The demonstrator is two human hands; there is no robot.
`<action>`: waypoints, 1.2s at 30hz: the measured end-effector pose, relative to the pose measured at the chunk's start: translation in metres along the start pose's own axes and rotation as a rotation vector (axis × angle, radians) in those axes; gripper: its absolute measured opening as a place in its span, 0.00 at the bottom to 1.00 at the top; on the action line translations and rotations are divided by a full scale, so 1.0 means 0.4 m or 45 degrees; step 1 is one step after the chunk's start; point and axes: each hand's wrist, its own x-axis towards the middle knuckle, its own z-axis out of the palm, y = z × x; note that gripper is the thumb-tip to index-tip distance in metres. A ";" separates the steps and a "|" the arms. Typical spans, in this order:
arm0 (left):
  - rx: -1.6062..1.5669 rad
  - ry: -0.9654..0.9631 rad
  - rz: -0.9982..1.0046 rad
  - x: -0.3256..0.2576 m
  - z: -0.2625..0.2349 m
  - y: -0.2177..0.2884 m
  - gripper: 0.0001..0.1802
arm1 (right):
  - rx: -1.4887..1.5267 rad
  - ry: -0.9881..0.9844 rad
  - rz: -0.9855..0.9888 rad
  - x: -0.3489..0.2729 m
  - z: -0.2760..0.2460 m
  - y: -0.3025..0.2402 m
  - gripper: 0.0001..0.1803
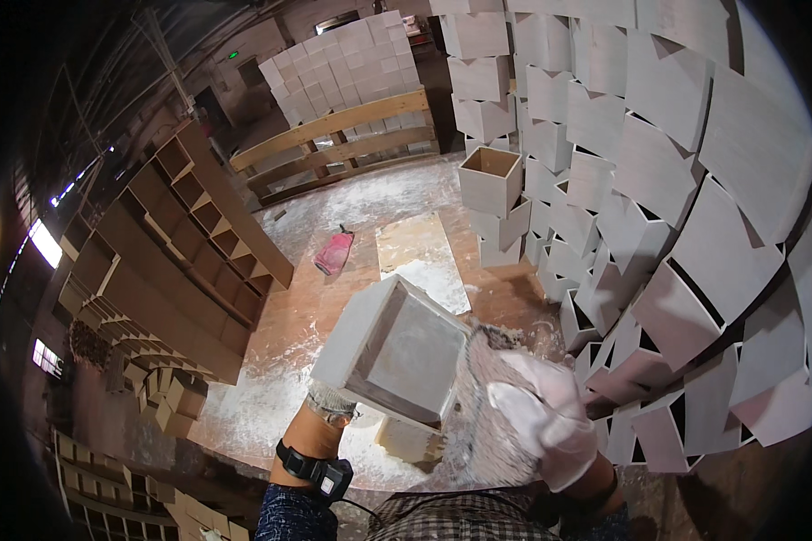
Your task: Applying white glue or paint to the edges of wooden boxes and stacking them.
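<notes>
A wooden tabletop [298,316], powdered white with dust, fills the middle of a dim workshop; on it lie a pink cloth [334,252] and a flat board [421,257] heaped with white powder; to the right rises a wall of stacked pale boxes [659,180], one open box [491,178] jutting out with its bare wood inside showing; brown shelving units [189,234] lean at the left, and a timber pallet [343,144] stands at the back. Above the tabletop's near edge an open-faced grey-white box [392,347] is held tilted; the left hand [332,399], gloved, grips its lower corner from beneath; the right hand [537,410], in a white glove, presses a dusty sanding pad [487,406] against the box's right edge.
</notes>
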 end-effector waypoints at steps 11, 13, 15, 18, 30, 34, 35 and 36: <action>0.708 -0.085 0.052 -0.033 0.016 0.010 0.25 | -0.277 0.284 -0.299 0.095 0.060 0.069 0.17; 1.186 -0.191 0.218 -0.031 0.021 0.006 0.25 | -0.440 0.254 -0.366 0.105 0.065 0.056 0.18; 1.143 -0.189 0.220 -0.037 0.028 0.003 0.25 | -0.498 0.067 -0.669 0.119 0.064 0.047 0.18; 1.035 -0.195 0.185 -0.026 0.028 0.001 0.25 | -0.302 -0.181 -0.402 0.107 0.054 0.045 0.19; 0.680 -0.069 0.121 -0.015 -0.001 -0.011 0.25 | -0.289 -0.399 0.321 0.045 -0.033 -0.006 0.18; 0.675 -0.066 0.110 -0.012 0.005 -0.003 0.25 | -0.267 -0.024 0.117 0.022 -0.044 -0.003 0.18; 0.679 -0.066 0.112 -0.017 0.003 0.000 0.25 | -0.517 0.301 -0.062 0.023 -0.040 -0.003 0.17; 0.700 -0.060 0.120 -0.023 -0.001 0.002 0.25 | -0.336 0.239 -0.422 0.033 -0.041 0.000 0.15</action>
